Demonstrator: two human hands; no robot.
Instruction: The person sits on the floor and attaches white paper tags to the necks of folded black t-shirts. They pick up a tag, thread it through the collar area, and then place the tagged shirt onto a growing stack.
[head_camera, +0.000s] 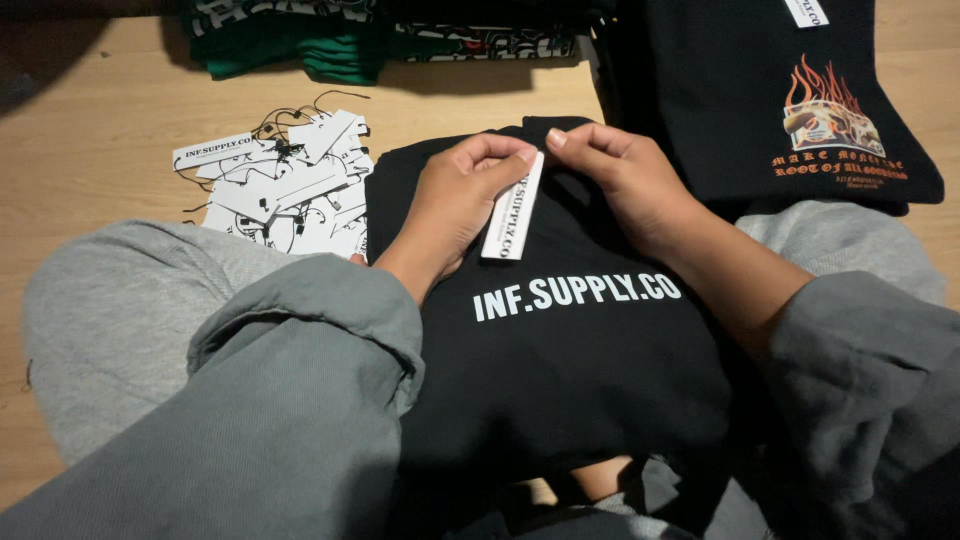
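Head view looked straight down at a lap, so most of the person was cut off; only grey sleeves, grey trouser legs and two hands showed. Far left, the wooden floor (90, 120) ran out of frame, with a dark shadow in the top corner I couldn't make sense of. Next over sat a loose pile of white hang tags (285, 190) with thin black strings, heaped on each other so a count wasn't possible. Above them, folded green and black garments (300, 40) were chopped off by the top edge, their prints mostly unreadable.

Middle of the shot: a folded black garment (560, 370) with white lettering lay across the lap, its lower edge lost in shadow. The left hand (455, 205) rested on its upper part, thumb and fingers pinched shut on the top end of a white tag (512, 208), which hung down over the black fabric. The right hand (625, 170) sat just beside it, fingertips closed together at the tag's top by the garment's folded edge. Whether it gripped the tag, a string or the cloth, I couldn't tell.

Right side, another black garment with a flame print (800, 110) lay on the floor, top cut off, with a second white tag (806, 12) half out of frame.

No bins or boxes showed, just piles.
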